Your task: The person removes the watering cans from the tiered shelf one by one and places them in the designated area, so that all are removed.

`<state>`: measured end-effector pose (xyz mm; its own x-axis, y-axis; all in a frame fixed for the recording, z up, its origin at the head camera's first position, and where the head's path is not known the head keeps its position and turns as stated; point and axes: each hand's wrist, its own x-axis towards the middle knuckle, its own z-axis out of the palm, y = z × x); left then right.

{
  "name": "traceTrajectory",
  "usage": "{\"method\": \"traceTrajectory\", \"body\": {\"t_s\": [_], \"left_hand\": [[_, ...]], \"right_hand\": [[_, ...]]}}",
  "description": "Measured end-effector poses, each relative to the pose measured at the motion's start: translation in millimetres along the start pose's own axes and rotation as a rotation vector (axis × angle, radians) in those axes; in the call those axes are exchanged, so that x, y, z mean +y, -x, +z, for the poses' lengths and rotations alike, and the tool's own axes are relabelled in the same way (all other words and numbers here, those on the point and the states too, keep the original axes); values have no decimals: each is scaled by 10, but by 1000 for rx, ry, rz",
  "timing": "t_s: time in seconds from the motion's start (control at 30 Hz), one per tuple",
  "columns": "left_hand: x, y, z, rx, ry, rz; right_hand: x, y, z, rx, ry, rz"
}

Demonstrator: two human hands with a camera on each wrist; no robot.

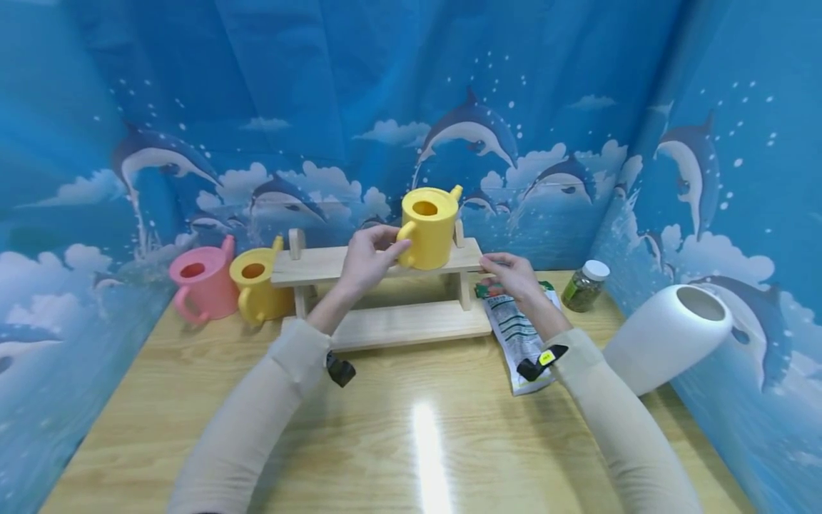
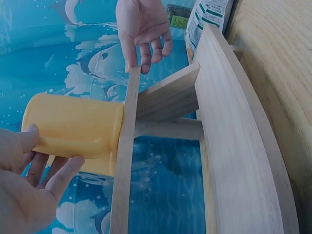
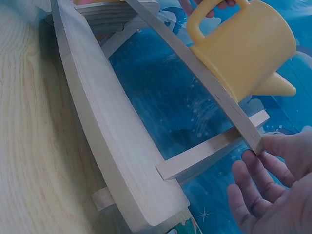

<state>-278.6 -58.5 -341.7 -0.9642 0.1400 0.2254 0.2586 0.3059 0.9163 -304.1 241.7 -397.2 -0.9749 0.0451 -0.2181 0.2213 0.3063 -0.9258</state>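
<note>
A yellow watering can point(image 1: 434, 235) stands upright near the right end of the top board of a two-tier wooden shelf point(image 1: 315, 264), its spout turned to the back right. My left hand point(image 1: 371, 255) grips the can by its handle; in the left wrist view the thumb and fingers lie about the handle side. At the board's right end, my right hand point(image 1: 514, 277) pinches the edge, thumb above and fingertips below, as the right wrist view shows. The can's base point(image 3: 214, 73) meets the board. Part of the handle is covered by my left fingers.
Left of the shelf stand a pink watering can point(image 1: 208, 285) and another yellow watering can point(image 1: 263, 289). On the right lie a printed packet point(image 1: 516, 343), a white-lidded jar point(image 1: 583, 289) and a leaning white vase point(image 1: 661, 343). Dolphin-print curtains point(image 1: 385, 86) close off the back and sides.
</note>
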Motion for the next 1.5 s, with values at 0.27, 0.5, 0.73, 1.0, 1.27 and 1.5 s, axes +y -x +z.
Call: {"method": "traceTrajectory", "body": {"t_s": [0.27, 0.5, 0.73, 1.0, 1.27, 1.5], "left_hand": [[-37, 111, -203, 44, 14, 12], [-78, 306, -460, 90, 10, 61], [-141, 660, -796, 146, 45, 57], [-178, 1124, -1196, 254, -61, 44], [-294, 1541, -1609, 356, -108, -22], [-471, 1883, -1916, 437, 157, 20]], "right_hand": [[12, 19, 9, -21, -14, -27], [23, 11, -15, -26, -23, -31], [26, -1, -14, -21, -28, -29], [16, 13, -13, -17, -28, -31], [11, 19, -17, -21, -24, -36], [12, 14, -14, -17, -24, -10]]}}
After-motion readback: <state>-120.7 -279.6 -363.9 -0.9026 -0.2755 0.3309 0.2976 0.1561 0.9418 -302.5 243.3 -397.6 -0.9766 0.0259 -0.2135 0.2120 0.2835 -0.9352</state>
